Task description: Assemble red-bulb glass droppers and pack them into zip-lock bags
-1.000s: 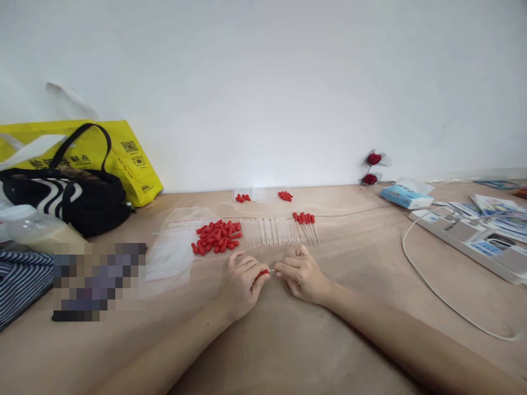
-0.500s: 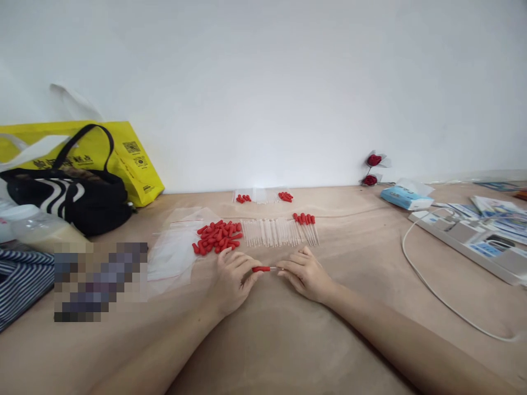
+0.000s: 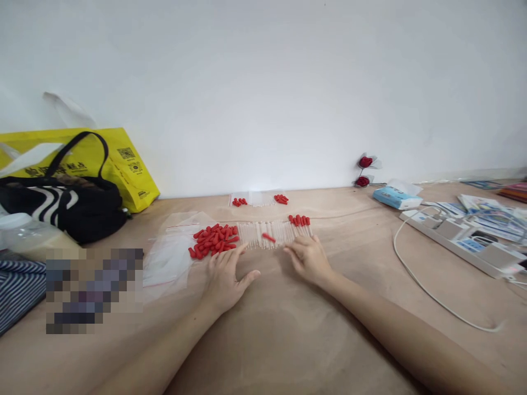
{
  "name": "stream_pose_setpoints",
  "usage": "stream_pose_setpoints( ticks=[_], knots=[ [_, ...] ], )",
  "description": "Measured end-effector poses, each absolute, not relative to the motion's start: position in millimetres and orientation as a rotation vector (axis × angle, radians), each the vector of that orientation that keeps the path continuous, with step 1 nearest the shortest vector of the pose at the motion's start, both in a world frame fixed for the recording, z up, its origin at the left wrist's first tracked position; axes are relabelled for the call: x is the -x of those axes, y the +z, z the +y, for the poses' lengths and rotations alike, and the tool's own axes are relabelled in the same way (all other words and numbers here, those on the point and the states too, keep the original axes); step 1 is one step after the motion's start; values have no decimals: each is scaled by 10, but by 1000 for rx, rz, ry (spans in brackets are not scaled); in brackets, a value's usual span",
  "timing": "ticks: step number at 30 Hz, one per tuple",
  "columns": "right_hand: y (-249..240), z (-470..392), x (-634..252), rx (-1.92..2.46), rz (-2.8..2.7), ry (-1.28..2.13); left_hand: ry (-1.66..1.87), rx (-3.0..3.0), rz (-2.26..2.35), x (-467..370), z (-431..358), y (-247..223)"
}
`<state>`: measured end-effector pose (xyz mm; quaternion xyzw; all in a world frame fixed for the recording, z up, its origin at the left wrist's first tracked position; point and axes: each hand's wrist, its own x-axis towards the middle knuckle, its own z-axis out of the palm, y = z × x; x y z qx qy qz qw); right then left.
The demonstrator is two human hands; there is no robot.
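Observation:
My left hand is open, thumb apart from the fingers, just in front of the pile of red caps. A single red cap lies on the row of thin whitish sticks, between my two hands and touched by neither. My right hand is at the right part of the row, its fingers bent and close together. Whatever it may hold is too small to make out. Just beyond its fingers, several red-capped sticks lie side by side.
Clear plastic bags lie left of the pile. Farther back are small bags with red caps. A yellow bag and black bag stand left; tissues, a power strip and its cable lie right.
My hands have moved apart. The red cap that my left hand held is out of it, and one now lies on the sticks. My left fingers have opened. The view has shifted slightly.

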<state>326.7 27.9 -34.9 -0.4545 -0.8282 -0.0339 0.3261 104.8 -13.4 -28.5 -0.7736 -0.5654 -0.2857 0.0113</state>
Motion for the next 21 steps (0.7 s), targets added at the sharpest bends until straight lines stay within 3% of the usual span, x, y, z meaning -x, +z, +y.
stream_pose_setpoints(
  ticks=[3,6,21],
  knots=[
    [-296,550,-3293,1674,-1939,48,-896,2380,-1801,-1041,-121,-313],
    [-276,753,-3265,1876,-1824,65,-866,2387,-1784,-1046,-130,-316],
    [-236,791,-3186,2112,-1814,-47,-797,2407,-1765,-1058,-128,-330]
  ],
)
